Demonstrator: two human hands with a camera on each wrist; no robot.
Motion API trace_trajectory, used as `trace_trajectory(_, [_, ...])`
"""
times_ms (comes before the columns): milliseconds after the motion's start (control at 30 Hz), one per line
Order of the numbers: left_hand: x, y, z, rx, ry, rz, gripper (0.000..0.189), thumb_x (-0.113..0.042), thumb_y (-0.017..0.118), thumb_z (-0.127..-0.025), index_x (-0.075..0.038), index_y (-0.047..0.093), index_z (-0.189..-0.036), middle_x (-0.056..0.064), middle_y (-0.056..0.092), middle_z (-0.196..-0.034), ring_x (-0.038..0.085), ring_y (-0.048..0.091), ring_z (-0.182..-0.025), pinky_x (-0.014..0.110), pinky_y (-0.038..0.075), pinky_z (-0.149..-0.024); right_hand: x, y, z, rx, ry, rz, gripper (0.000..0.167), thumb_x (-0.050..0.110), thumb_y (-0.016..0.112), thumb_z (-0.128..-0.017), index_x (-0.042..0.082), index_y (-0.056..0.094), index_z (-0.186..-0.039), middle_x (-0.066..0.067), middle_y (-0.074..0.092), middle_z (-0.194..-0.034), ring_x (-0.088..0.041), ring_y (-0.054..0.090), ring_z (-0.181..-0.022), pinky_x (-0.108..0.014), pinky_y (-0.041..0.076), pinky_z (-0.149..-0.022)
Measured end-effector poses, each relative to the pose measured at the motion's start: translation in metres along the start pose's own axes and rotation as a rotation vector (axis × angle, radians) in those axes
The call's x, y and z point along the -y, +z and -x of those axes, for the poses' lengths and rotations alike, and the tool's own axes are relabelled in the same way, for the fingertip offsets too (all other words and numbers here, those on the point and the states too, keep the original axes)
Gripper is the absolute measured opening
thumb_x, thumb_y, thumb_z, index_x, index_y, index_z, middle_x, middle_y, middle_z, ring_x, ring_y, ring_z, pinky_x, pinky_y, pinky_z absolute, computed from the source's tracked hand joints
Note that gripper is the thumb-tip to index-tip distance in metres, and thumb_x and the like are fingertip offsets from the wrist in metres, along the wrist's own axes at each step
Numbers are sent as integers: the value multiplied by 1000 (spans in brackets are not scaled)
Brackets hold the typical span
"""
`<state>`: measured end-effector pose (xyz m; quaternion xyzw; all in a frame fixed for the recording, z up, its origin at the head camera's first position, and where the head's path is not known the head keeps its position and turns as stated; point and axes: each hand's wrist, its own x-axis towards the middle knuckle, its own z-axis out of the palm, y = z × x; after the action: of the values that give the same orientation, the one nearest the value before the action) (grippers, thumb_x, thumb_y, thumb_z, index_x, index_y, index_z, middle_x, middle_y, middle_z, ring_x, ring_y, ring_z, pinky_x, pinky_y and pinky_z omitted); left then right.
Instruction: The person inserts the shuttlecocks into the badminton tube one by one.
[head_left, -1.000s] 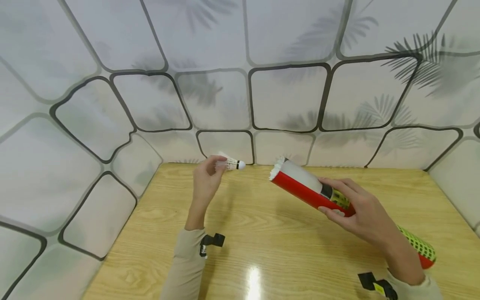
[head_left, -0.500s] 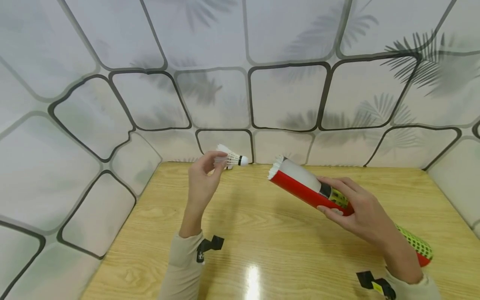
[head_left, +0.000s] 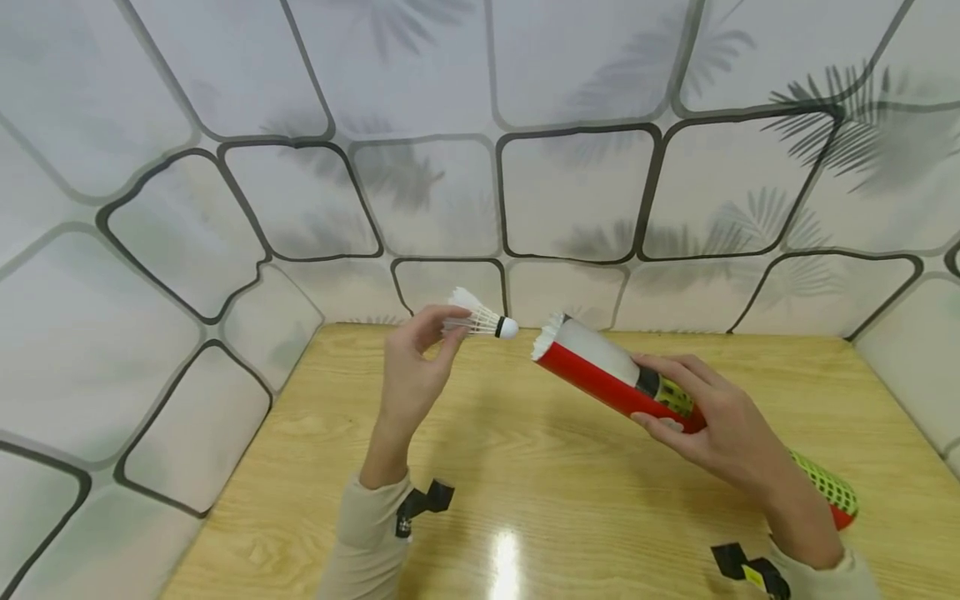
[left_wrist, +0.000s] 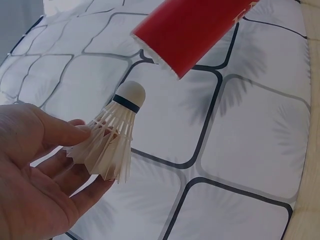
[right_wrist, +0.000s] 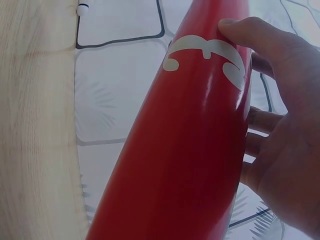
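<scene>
With the right hand [head_left: 720,417] gripping the tube [head_left: 611,375] and the left hand [head_left: 416,362] pinching the shuttlecock [head_left: 483,319] just off the tube's white-edged end, cork [head_left: 508,328] towards it, lining both up before easing it in seems wisest.

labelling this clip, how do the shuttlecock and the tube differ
The shuttlecock is small and flared; the tube is a much longer cylinder. The shuttlecock is white with a dark band; the tube is red, white and yellow-green. The left hand pinches the shuttlecock; the right hand grips the tube. Both are held.
</scene>
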<state>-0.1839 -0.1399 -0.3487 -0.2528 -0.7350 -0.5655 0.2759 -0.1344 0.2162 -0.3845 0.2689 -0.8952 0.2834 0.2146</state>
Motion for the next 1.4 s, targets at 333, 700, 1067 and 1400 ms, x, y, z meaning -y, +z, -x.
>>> trace_trajectory(333, [-3, 14, 1, 27, 22, 54, 16, 9, 69, -93, 5, 71, -109, 17, 73, -103, 29, 73, -93, 33, 59, -85, 2, 0, 0, -14, -12, -4, 81, 14, 93, -75, 26, 57, -146, 3, 62, -127, -15, 59, -98, -38, 59, -71])
trace_trajectory(700, [-7, 37, 4, 57, 83, 33, 19, 7, 69, -94, 2, 71, -112, 14, 74, -103, 26, 73, -95, 34, 60, -86, 1, 1, 1, -30, -15, -17, 81, 11, 92, -75, 25, 57, -146, 2, 62, -129, -14, 58, -101, -39, 59, -71])
trace_trajectory(1067, [-11, 55, 6, 91, 112, 9, 21, 6, 71, -93, 0, 71, -114, 11, 74, -106, 22, 72, -100, 32, 59, -89, 1, 1, 0, -16, -27, -21, 81, 12, 92, -76, 26, 56, -147, 4, 61, -128, -13, 58, -98, -35, 58, -70])
trace_trajectory(1400, [-9, 63, 11, 89, 92, 57, 19, 7, 66, -96, 2, 71, -113, 14, 74, -109, 22, 72, -102, 33, 58, -92, 2, 3, -1, -15, -31, -30, 81, 12, 92, -75, 26, 57, -147, 4, 61, -128, -13, 58, -98, -34, 59, -69])
